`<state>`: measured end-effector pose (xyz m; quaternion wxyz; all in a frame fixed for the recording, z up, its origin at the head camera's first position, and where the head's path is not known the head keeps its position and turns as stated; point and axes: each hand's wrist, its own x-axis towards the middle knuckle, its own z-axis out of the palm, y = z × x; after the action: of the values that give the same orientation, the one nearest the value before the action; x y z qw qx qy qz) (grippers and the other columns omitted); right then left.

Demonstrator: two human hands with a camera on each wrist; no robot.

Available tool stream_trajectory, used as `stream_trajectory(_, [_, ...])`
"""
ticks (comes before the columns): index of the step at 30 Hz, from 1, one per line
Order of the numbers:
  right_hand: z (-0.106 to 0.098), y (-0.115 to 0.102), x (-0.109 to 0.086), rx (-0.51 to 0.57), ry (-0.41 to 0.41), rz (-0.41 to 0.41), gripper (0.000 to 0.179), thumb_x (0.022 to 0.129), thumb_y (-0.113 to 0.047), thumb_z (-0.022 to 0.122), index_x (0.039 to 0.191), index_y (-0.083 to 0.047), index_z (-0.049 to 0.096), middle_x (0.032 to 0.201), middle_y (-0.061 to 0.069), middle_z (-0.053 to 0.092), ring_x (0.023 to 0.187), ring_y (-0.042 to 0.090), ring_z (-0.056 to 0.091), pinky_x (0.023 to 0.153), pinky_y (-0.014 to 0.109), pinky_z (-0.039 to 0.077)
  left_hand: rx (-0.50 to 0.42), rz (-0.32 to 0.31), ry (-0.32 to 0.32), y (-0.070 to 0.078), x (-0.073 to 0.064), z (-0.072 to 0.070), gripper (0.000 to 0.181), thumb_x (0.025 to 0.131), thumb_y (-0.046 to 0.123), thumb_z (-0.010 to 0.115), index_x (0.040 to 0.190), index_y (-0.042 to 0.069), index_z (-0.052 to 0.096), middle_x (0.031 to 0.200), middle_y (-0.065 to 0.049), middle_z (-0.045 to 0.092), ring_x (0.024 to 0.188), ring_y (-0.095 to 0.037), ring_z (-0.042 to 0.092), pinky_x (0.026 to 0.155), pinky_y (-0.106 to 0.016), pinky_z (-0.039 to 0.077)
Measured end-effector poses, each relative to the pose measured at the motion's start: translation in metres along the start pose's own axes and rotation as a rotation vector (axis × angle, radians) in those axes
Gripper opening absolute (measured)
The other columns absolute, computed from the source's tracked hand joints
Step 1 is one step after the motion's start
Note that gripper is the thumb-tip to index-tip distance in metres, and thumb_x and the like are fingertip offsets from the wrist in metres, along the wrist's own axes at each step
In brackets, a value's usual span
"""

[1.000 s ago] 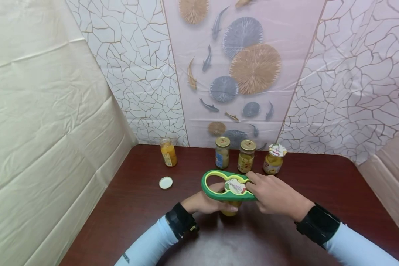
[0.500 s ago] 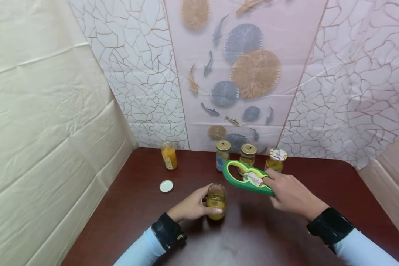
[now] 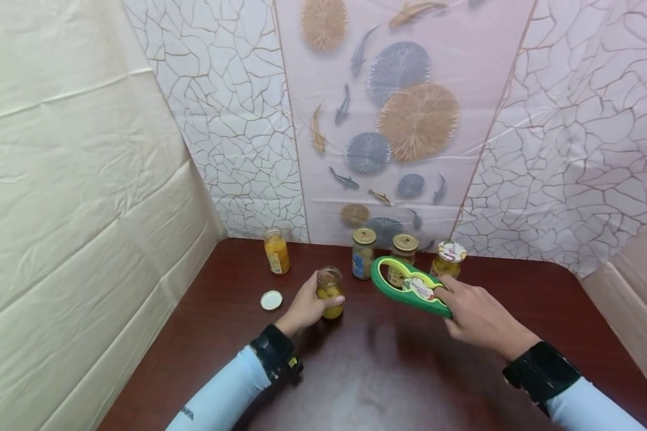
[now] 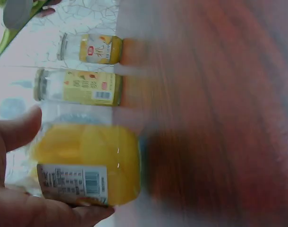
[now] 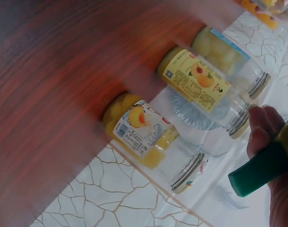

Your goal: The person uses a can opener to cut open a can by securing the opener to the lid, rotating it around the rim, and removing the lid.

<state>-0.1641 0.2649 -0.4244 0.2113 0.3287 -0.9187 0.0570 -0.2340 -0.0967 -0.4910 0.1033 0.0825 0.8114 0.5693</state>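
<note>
The left hand (image 3: 304, 309) grips an open glass jar of yellow fruit (image 3: 330, 292) standing on the dark wooden table (image 3: 388, 371). At its 3 o'clock, the right hand (image 3: 477, 317) clamps a green plastic jar opener (image 3: 410, 285) carrying a printed lid (image 3: 419, 288).

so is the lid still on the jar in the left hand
No, in the head view the jar that the left hand grips is open-topped; a lid sits caught in the green opener.

both hands (image 3: 307, 308) curled in grips — left forward, right (image 3: 477, 314) raised
</note>
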Motion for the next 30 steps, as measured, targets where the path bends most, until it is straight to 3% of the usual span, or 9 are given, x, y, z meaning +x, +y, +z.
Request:
stream_trajectory(5, [0.002,0.001,-0.001,-0.030,-0.004,0.023,0.033,0.070,-0.006,0.082,0.096,-0.016,0.065,0.102,0.003,0.062,0.075,0.009,0.056,0.058,0.029,0.050,-0.064,-0.064,0.081,-0.005,0.028,-0.004,0.072,0.098,0.024,0.080,0.159,0.018,0.043,0.151,-0.011,0.061,0.145,-0.032,0.054,0.122,-0.056,0.044])
stream_trajectory(12, [0.003,0.005,-0.004,-0.049,-0.031,0.061,0.033,0.070,-0.006,0.082,0.097,-0.015,0.065,0.101,0.004,0.060,0.077,0.011,0.058,0.060,0.032,0.052,-0.084,-0.056,0.165,-0.010,0.059,-0.010,0.058,0.095,0.020,0.083,0.144,0.018,0.052,0.143,-0.011,0.065,0.135,-0.032,0.060,0.117,-0.054,0.048])
stream_trajectory(17, [0.001,0.005,-0.005,-0.043,-0.020,0.063,0.033,0.069,-0.005,0.082,0.096,-0.016,0.065,0.097,0.001,0.058,0.076,0.010,0.055,0.059,0.031,0.051,-0.039,-0.045,0.192,-0.007,0.078,-0.011,0.058,0.096,0.022,0.082,0.146,0.019,0.052,0.145,-0.012,0.065,0.136,-0.033,0.060,0.117,-0.054,0.048])
stream_trajectory(21, [0.001,0.005,-0.004,-0.031,-0.011,0.062,0.034,0.070,-0.005,0.082,0.098,-0.014,0.066,0.101,0.003,0.060,0.077,0.011,0.057,0.060,0.032,0.053,0.033,-0.045,0.230,-0.006,0.093,-0.012,0.068,0.096,0.031,0.083,0.153,0.022,0.048,0.149,-0.011,0.063,0.140,-0.034,0.058,0.118,-0.053,0.047])
stream_trajectory(25, [0.002,0.004,-0.003,-0.025,-0.001,0.069,0.035,0.072,-0.006,0.083,0.102,-0.012,0.066,0.107,0.006,0.064,0.082,0.014,0.063,0.063,0.035,0.056,0.082,-0.053,0.253,-0.005,0.101,-0.013,0.080,0.095,0.037,0.083,0.162,0.024,0.041,0.154,-0.011,0.060,0.145,-0.035,0.055,0.121,-0.053,0.045])
stream_trajectory(30, [0.002,0.003,-0.002,-0.015,0.001,0.073,0.036,0.073,-0.006,0.084,0.104,-0.011,0.067,0.111,0.008,0.065,0.086,0.016,0.065,0.065,0.038,0.058,0.079,-0.062,0.249,-0.005,0.097,-0.016,0.080,0.097,0.038,0.081,0.163,0.023,0.039,0.153,-0.010,0.061,0.141,-0.034,0.058,0.119,-0.053,0.047])
